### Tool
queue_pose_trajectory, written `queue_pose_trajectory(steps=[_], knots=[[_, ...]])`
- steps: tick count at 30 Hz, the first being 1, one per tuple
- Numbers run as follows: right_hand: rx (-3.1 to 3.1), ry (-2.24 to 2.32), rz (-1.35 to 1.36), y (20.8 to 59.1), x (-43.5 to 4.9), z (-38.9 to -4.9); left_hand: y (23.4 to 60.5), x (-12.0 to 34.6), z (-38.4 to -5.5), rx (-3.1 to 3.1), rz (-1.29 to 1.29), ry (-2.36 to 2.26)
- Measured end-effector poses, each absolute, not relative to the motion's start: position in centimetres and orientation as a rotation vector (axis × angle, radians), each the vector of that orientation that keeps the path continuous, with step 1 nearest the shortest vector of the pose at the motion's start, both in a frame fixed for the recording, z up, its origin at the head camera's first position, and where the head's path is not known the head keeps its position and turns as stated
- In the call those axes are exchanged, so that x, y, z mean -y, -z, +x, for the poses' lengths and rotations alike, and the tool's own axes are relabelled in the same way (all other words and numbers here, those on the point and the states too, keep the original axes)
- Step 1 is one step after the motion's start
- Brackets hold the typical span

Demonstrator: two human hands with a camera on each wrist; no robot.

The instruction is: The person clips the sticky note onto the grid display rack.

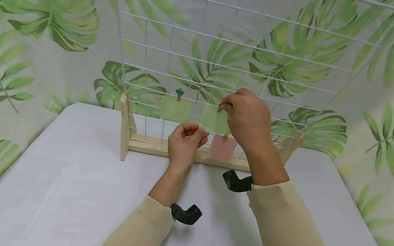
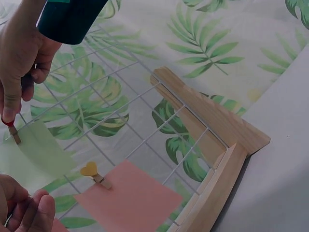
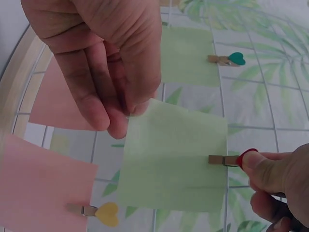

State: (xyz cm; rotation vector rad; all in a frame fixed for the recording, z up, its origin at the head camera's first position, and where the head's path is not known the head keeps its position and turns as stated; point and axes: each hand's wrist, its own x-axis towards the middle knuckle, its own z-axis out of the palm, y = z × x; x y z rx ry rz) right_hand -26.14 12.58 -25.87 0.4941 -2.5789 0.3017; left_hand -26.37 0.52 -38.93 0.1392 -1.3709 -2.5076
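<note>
A pale green note [image 3: 171, 159] lies against the white wire grid [image 1: 224, 65], upright in its wooden stand. My left hand [image 1: 184, 144] pinches one lower corner of this note between thumb and fingertips. At its top edge, my right hand [image 1: 248, 120] pinches a small wooden clothespin [image 3: 223, 160] by its red end; the clothespin's jaws overlap the paper. To the left hangs another green note [image 1: 175, 109], under a clothespin with a teal heart [image 3: 236, 59]. Below is a pink note [image 2: 130, 198], with a yellow-heart clothespin [image 2: 91, 170] on its edge.
Behind my left hand, a second pink note [image 3: 58, 104] is partly hidden. The stand's wooden foot [image 1: 125, 127] rests on the white-covered table [image 1: 68, 189]. A leaf-print cloth [image 1: 50, 3] hangs behind the grid. Each wrist wears a black camera [image 1: 186, 214].
</note>
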Motion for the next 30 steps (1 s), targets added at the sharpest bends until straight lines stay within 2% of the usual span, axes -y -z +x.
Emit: queue_pose_trajectory(steps=[20,30], knots=[[2.616,-0.343,0.437,26.10,-13.04,-26.10,38.78,-0.97,-26.15,1.392,0.132,2.497],[2.540,-0.372,0.448,26.11,-13.33,-25.78,39.12,-0.42,-26.09,1.717,0.154,1.975]])
